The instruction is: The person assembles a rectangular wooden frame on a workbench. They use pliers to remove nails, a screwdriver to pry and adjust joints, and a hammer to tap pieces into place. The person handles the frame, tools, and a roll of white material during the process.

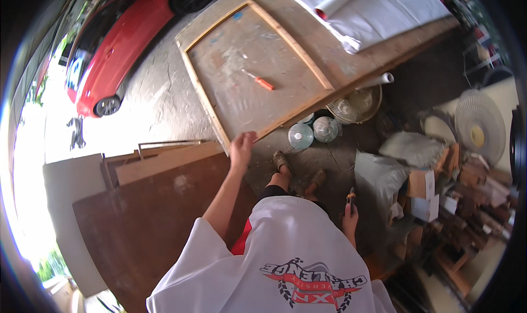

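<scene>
The left hand (241, 148) is gripping the near corner of the frame (204, 96) lying on the table (351, 60), fingers curled over its edge, while the right hand (349, 217) is hanging closed around a small tool (351, 195); lifting evenly should keep the frame square.

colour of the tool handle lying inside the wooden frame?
Orange handle on the tool inside the wooden frame; head view shows it.

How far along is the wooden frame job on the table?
Done: the wooden frame looks assembled, lying flat on the table. In hand: left hand grips its near corner; right hand holds a small tool. Left: white sheet not on the frame; orange-handled tool lies inside it.
</scene>
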Tool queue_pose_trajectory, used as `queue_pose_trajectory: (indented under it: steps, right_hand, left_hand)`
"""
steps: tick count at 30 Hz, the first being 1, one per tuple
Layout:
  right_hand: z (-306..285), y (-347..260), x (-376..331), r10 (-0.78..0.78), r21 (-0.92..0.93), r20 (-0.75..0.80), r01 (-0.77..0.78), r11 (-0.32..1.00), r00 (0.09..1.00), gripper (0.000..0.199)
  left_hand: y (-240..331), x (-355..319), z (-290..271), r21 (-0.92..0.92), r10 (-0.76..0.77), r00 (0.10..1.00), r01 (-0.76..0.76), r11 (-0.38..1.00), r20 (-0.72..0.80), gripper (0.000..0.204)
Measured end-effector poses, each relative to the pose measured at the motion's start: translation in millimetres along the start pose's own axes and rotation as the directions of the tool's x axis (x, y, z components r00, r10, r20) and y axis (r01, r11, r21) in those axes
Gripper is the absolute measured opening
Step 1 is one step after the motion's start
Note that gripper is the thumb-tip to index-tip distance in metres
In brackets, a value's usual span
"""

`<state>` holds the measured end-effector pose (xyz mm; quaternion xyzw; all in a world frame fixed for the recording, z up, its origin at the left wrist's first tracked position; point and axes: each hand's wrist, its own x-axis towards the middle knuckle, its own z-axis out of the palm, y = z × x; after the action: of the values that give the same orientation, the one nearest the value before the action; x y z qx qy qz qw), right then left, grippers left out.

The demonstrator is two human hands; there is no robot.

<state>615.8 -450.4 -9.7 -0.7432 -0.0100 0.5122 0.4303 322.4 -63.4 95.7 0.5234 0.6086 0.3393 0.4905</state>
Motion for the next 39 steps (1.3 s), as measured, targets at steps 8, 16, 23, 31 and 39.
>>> queue_pose_trajectory:
  steps: [8,16,23,31,39]
  right_hand:
    - [138,-122,61,-0.296,0.182,0.210,0.260,0.948,0.932,0.026]
    - [298,-210,82,-0.298,0.260,0.146,0.254,0.932,0.943,0.022]
    - [334,-240,76,-0.182,0.274,0.009,0.173,0.946,0.983,0.018]
    - [302,-312,99,-0.302,0.236,0.132,0.266,0.935,0.944,0.019]
    - [276,-473,272,-0.709,-0.564,0.256,0.698,0.442,0.657,0.044]
  left_hand:
    - [-73,146,-124,0.360,0.047,0.926,0.099,0.928,-0.375,0.039]
    - [-87,208,-124,0.628,-0.008,0.934,0.246,0.738,-0.356,0.053]
    - [-45,191,-147,0.103,-0.239,0.896,0.297,0.949,-0.375,0.047]
    - [-43,118,-120,-0.174,-0.292,0.888,0.244,0.954,-0.355,0.036]
    - [-1,50,102,-0.646,-0.618,0.764,0.379,0.662,-0.186,0.048]
